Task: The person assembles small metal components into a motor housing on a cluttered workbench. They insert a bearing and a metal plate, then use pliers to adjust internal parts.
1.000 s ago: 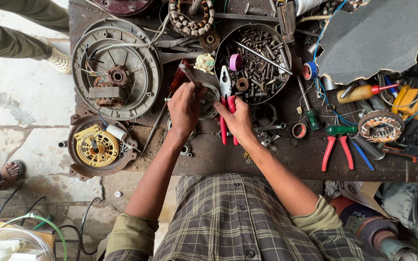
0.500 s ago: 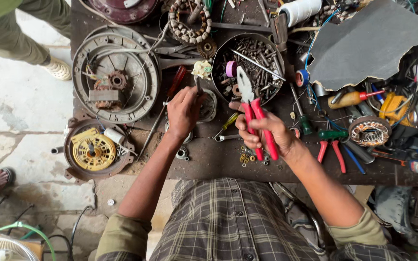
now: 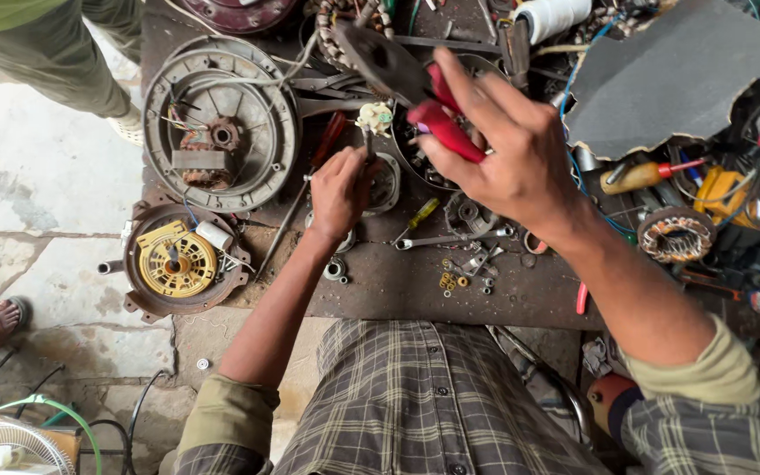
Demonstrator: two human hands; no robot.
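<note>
The right hand (image 3: 507, 149), raised close to the camera at upper centre of the frame, has its fingers wrapped around the red-handled steel pliers (image 3: 402, 79); the dark jaws point to the upper left and their gap cannot be read. The pliers are lifted clear of the dark wooden workbench (image 3: 398, 286) and touch no part.

The left hand (image 3: 340, 189), at centre, rests on the bench with fingers curled down on a small round grey metal part (image 3: 386, 183); whether it is clamped or only steadied cannot be told. Just above the fingertips sits a small cream-coloured plastic connector (image 3: 374, 117).

Judged from the layout, work is at an intermediate stage:
- Done: a large round grey motor housing (image 3: 217, 119) lies opened at upper left; a yellow round plastic fan assembly (image 3: 173, 261) lies separate at left centre
- Left: loose brass washers and nuts (image 3: 464, 273) lie scattered at centre; nothing appears reassembled
</note>
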